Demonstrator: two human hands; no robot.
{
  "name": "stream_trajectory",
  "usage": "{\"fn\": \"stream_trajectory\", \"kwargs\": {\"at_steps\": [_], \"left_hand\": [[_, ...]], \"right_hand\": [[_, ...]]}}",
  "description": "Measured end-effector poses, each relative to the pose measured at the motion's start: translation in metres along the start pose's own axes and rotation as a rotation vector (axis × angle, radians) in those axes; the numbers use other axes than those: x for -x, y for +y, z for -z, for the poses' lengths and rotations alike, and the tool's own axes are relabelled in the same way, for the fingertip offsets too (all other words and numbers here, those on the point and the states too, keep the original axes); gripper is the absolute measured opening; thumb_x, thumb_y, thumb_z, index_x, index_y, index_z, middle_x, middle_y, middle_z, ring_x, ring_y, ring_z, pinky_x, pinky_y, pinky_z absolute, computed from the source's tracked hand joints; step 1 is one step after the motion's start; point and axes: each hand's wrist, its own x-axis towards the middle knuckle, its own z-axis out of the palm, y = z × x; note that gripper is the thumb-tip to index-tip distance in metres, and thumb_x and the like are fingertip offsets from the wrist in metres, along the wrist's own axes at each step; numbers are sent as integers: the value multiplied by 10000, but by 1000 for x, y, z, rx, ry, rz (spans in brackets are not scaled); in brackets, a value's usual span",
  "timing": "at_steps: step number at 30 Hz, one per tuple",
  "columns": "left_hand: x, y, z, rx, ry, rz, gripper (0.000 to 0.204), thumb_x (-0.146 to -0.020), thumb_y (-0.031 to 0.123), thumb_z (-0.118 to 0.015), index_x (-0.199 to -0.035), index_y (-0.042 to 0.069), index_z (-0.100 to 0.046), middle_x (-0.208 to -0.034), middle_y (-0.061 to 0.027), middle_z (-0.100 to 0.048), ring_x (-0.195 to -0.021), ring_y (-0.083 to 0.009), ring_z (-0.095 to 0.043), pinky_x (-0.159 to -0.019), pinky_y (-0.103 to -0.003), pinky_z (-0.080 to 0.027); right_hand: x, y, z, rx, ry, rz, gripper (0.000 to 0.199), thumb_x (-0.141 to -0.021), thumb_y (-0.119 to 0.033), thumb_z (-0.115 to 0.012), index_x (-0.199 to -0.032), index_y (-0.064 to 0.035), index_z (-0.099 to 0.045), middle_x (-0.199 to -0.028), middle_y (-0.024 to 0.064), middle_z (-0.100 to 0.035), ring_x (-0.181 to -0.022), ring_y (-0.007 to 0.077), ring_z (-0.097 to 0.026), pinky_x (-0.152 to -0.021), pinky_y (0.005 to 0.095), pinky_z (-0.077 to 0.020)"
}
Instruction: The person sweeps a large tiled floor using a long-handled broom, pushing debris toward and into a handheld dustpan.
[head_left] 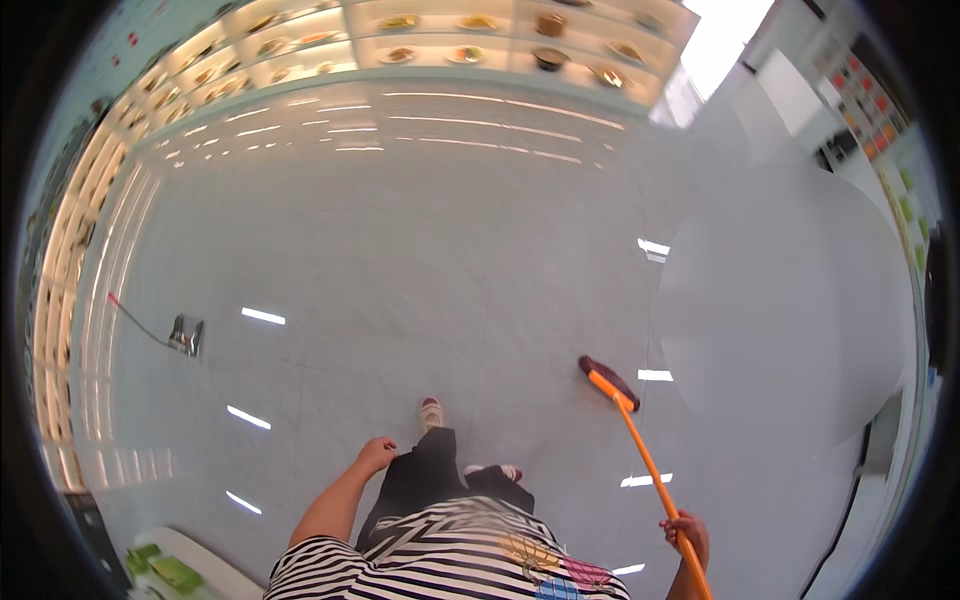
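My right hand (688,537) is wrapped round the long orange handle of a broom (648,462). The broom slants away from me to the floor, where its orange head with dark reddish-brown bristles (612,384) rests right of my feet. Beside my left thigh hangs my left hand (378,455), its fingers curled in loosely, with nothing visible in them. Far to the left on the floor stands a long-handled dustpan (186,335), silvery and dark, its thin handle tilted up to a pink tip. It is well apart from both hands.
Lit shelves (430,50) holding dishes and bowls line the far and left sides. A large round white table (790,310) occupies the right. At the lower left is a pale surface with green items (170,572). The glossy grey floor (450,240) reflects light strips.
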Motion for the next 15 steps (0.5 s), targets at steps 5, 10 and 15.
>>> {"fn": "stream_trajectory", "kwargs": {"at_steps": [5, 10, 15], "left_hand": [[-19, 19, 41, 231, 50, -9, 299, -682, 168, -620, -937, 13, -606, -807, -113, -628, -725, -193, -591, -666, -308, -469], [-19, -54, 133, 318, 283, -37, 251, -682, 158, -625, -895, 27, -610, -756, -109, -628, -712, -211, -603, -656, -313, -474], [-14, -99, 176, 560, 531, 100, 261, -656, 180, -640, -866, 28, -615, -744, -111, -624, -683, -221, -599, -636, -322, -474]], "right_hand": [[-27, -38, -52, -8, 17, -75, 158, -733, 8, -407, -849, 114, -415, -725, 153, -479, -482, 97, -442, -403, 183, -422], [-174, -23, -73, -152, -283, -204, 217, -796, -53, -462, -937, 110, -430, -641, 67, -457, -515, 117, -450, -447, 203, -426], [-179, -97, -154, -165, -122, -206, 199, -760, -20, -420, -906, 115, -406, -716, 126, -458, -503, 111, -447, -427, 195, -431]]}}
